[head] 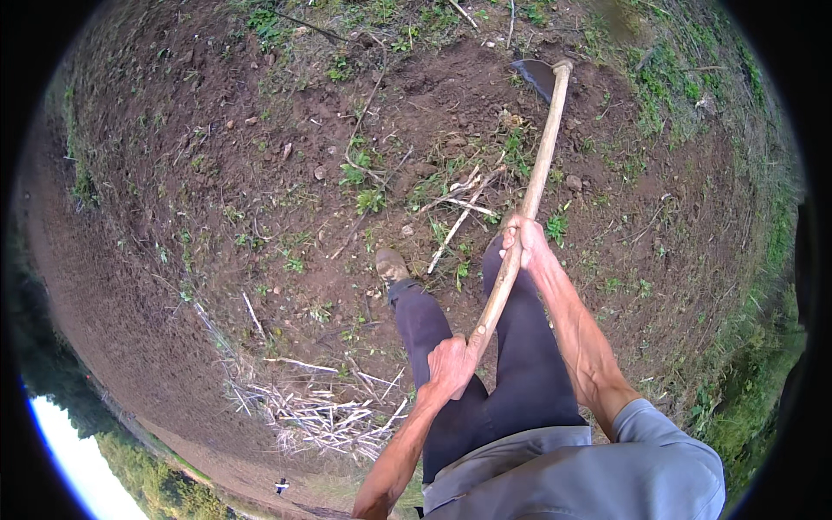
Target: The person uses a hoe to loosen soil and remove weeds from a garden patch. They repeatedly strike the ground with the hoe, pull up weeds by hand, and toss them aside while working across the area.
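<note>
Both my hands grip the wooden handle (545, 153) of a hoe. My left hand (451, 365) is closed around its lower end, close to my thighs. Farther up the shaft, my right hand (524, 240) wraps it in front of my right knee. At the far end sits a broad dark metal hoe blade (537, 77), against the loosened brown soil (468, 84); part of its edge is hard to make out. Dry sticks (465, 221) and green weeds (372, 200) lie between the blade and my feet.
A heap of dry stalks (325, 416) lies on the ground to my left. My muddy left boot (391, 266) stands on the soil. Small stones (574, 182) and a thin bent branch (364, 110) are scattered ahead. Grass (773, 240) borders the right side.
</note>
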Available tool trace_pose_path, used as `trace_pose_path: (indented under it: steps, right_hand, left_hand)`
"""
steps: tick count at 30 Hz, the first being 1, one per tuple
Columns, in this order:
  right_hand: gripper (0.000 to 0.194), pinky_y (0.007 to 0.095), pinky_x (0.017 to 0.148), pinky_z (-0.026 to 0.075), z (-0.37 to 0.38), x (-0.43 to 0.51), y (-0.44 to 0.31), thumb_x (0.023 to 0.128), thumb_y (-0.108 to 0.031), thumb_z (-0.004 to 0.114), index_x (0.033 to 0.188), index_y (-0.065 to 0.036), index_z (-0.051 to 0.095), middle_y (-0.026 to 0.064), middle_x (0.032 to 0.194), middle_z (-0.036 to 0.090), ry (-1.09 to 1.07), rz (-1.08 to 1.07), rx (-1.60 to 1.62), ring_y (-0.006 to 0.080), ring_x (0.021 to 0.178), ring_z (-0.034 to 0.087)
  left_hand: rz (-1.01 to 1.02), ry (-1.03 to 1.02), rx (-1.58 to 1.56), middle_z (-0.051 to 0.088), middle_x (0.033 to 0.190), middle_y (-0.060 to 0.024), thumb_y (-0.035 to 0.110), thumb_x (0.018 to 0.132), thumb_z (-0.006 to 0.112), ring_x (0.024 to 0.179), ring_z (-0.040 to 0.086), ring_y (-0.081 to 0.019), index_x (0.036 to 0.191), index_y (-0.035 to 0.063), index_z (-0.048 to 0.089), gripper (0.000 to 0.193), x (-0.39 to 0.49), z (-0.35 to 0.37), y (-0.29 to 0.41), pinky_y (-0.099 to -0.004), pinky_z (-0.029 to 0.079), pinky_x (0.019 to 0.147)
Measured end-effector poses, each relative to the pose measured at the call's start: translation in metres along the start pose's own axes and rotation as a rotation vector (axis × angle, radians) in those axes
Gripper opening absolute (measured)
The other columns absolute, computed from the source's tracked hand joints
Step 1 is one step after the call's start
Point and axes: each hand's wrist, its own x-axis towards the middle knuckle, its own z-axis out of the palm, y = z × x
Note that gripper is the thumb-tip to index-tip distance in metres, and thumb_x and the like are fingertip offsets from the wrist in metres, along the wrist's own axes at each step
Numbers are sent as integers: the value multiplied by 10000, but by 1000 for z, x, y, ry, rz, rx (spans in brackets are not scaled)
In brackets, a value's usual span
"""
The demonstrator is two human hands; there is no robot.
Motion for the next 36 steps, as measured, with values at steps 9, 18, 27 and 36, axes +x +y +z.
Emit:
trace_pose_path:
  steps: [9, 18, 27, 36]
  right_hand:
    - [179, 449, 481, 548, -13, 61, 45, 863, -284, 599, 823, -133, 510, -42, 623, 455, -456, 157, 449, 132, 457, 473]
    - [185, 435, 446, 560, -15, 87, 8, 847, -241, 588, 814, -112, 459, 13, 618, 453, -404, 35, 503, 160, 446, 480]
    - [223, 463, 470, 542, -22, 84, 0, 819, -171, 620, 975, -51, 515, 84, 668, 515, -323, 62, 438, 214, 480, 532]
    - [210, 503, 505, 573, -33, 81, -10, 783, -187, 626, 879, -41, 509, 94, 670, 525, -410, 40, 401, 246, 497, 542]
  left_hand:
    - [-32, 102, 727, 720, 871, -259, 376, 894, 655, 826, 729, -371, 1019, -108, 556, 510, 290, -73, -157, -446, 581, 701]
    - [233, 287, 1254, 714, 934, -250, 60, 896, 561, 862, 722, -339, 1404, -191, 359, 602, 519, -134, -149, -387, 593, 712]
    - [148, 447, 1076, 694, 735, -187, 154, 833, 643, 643, 721, -310, 843, 21, 536, 171, 446, -40, -172, -413, 577, 547]
    - [492, 397, 987, 620, 771, -187, 476, 877, 677, 630, 661, -293, 901, -3, 585, 488, 399, 75, -35, -386, 524, 509]
